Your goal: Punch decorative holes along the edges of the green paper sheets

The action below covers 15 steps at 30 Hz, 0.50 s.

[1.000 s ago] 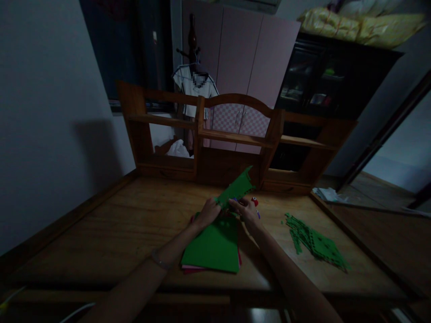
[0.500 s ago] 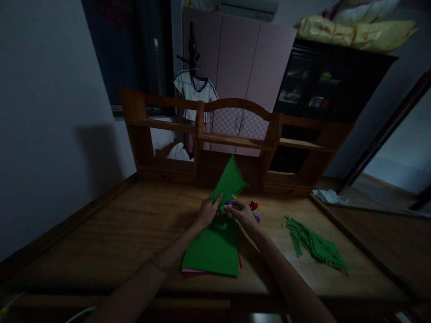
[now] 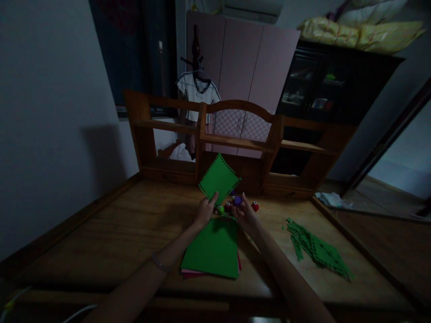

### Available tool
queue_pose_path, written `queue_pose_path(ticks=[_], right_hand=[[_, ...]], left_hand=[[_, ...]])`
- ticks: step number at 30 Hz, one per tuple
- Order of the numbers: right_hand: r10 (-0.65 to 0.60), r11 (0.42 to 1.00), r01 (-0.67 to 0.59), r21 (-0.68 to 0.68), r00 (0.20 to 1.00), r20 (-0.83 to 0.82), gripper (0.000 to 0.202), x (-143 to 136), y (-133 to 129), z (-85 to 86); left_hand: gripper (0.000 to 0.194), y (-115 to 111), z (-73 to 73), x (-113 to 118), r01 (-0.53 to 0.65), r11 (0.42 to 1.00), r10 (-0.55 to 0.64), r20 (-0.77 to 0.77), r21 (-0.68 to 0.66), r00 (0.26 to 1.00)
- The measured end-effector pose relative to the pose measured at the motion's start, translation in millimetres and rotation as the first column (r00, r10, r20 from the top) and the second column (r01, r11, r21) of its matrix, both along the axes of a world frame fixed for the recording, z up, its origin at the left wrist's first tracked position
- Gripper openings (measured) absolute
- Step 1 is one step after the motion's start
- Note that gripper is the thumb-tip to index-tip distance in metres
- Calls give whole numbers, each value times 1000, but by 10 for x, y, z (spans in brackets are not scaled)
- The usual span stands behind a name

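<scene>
My left hand (image 3: pixel 205 211) pinches the lower corner of a green sheet of paper (image 3: pixel 219 179), held up with small holes punched along its edges. In my right hand (image 3: pixel 247 214) is a purple craft punch (image 3: pixel 237 201), apart from the sheet. Below the hands lies a stack of coloured paper (image 3: pixel 212 251), green on top with pink and red edges showing. Just beyond the stack, a green punch (image 3: pixel 220 209) and a red punch (image 3: pixel 228 206) sit on the desk between my hands. Another red punch (image 3: pixel 255 206) stands right of my right hand.
On the right of the wooden desk (image 3: pixel 134 233) lies a pile of punched green paper and strips (image 3: pixel 316 249). A wooden shelf unit (image 3: pixel 235 142) runs along the desk's back edge. White papers (image 3: pixel 332 198) lie beyond the desk's right rim.
The green sheet has turned and moved left, now facing me. My right hand has drawn away from it with the purple punch, uncovering the green and red punches.
</scene>
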State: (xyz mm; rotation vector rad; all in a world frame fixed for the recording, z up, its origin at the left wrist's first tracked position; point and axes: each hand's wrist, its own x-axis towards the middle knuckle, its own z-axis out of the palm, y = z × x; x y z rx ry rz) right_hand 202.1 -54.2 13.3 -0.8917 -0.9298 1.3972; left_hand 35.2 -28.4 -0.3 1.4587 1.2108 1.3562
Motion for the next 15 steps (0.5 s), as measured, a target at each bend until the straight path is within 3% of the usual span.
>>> queue_pose_path(ticks=[6,15], right_hand=[[35,996,-52,-76,977,-212,40,43,-58,64],[91,996,-93,-14,992,-87,50,55,-55,110]], left_hand=[[55,12,7,-22,-10,1000,11,25,-23,1000],[56,72,-56,-44,-27,1000,27,36,-12,999]])
